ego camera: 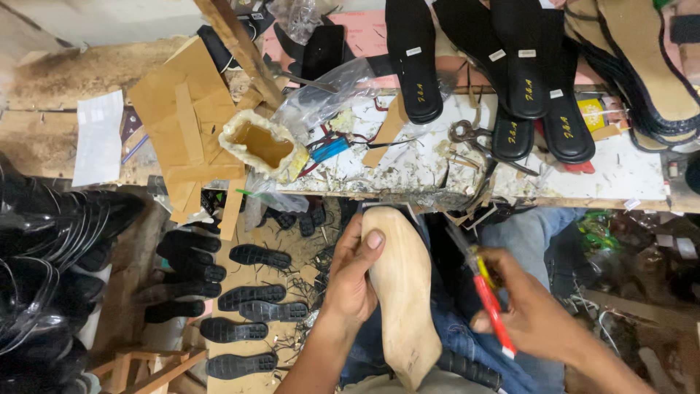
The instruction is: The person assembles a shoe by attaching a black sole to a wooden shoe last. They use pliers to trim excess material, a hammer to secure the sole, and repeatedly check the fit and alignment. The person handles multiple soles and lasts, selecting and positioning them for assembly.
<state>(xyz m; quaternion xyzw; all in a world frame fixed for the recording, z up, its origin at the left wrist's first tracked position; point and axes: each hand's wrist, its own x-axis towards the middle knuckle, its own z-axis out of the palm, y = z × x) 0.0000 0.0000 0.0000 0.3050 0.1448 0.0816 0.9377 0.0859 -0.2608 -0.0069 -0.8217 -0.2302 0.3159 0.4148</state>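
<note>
A pale wooden shoe last (402, 292) is held upright over the lap, nearest the viewer, with the left hand (351, 276) wrapped around its left edge, fingers and thumb closed on it. Just right of it, a red-handled tool (490, 299) is clasped in the right hand (531, 312), its fingers curled tight around the handle. On the floor to the left, black heel pieces (248, 298) are scattered. Farther off, a littered counter (620, 175) is seen, on which a crusted glue pot (260, 144), scissors (472, 138) and black soles (413, 58) are laid.
</note>
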